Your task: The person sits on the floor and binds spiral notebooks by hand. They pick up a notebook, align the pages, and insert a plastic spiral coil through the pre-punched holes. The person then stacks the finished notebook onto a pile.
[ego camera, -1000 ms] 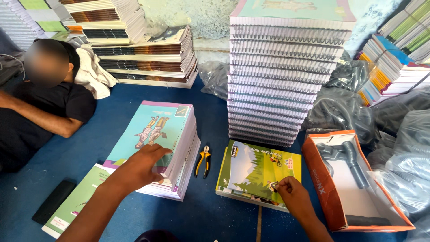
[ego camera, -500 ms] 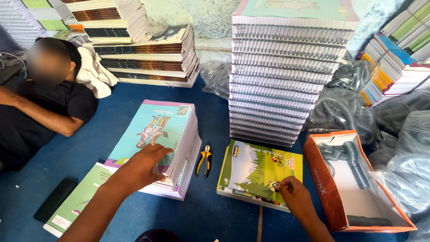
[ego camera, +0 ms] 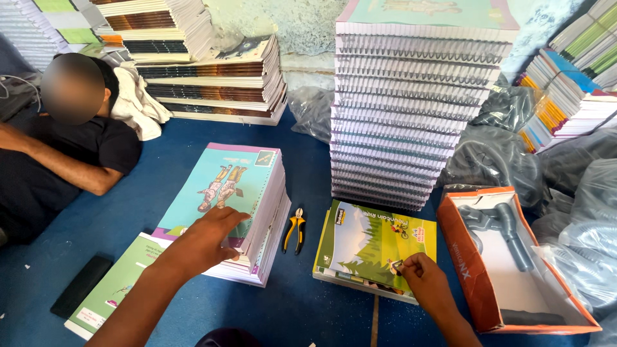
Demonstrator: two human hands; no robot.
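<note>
The left hand [ego camera: 209, 239] lies flat, fingers spread and gripping nothing, on the glossy teal cover of the top notebook in a low stack of notebooks [ego camera: 247, 212], whose punched page edges show as fine white ridges along its right side. The right hand [ego camera: 421, 273] is pinched closed on a small dark object at the near edge of the green-covered notebook pile [ego camera: 376, 247]; the object is too small to make out. Between the two piles, yellow-handled pliers [ego camera: 294, 230] lie on the blue floor [ego camera: 160, 193]. Just behind, a tall stack of spiral-bound books [ego camera: 418, 109] rises out of the top of the view. On the right, an open orange cardboard box [ego camera: 508, 257] holds grey plastic tube pieces, its near corner cut off by the edge. A person in a black shirt [ego camera: 64, 160] reclines at far left, partly out of view. Compared with half a second ago, both hands rest in nearly the same places; nothing on the floor has shifted.
</note>
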